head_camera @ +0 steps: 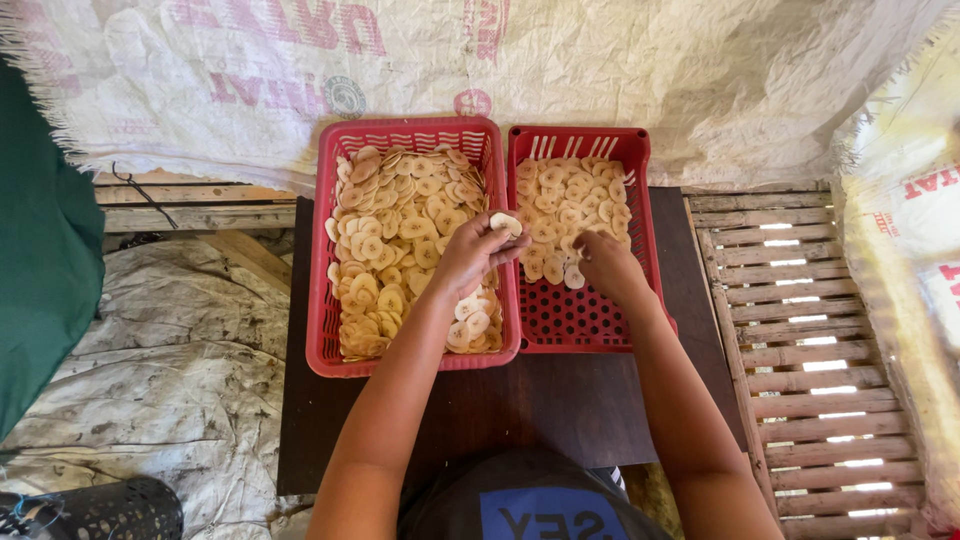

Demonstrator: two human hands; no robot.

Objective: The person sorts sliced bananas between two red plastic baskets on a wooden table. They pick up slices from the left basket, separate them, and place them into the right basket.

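Two red plastic baskets sit side by side on a dark wooden board (560, 400). The left basket (322, 300) is full of pale round slices (390, 230). The right basket (640, 200) holds slices in its far half; its near half shows bare mesh. My left hand (470, 255) hovers over the left basket's right side, fingers pinched on one slice (505, 222). My right hand (605, 265) reaches into the right basket, fingertips closed among the slices at the pile's near edge (572, 275).
White woven sacking (600, 70) hangs behind the baskets and at the right. A slatted wooden rack (810, 340) lies to the right. Grey sheeting (170, 370) covers the ground on the left, beside green cloth (40, 260) and a black mesh container (110, 512).
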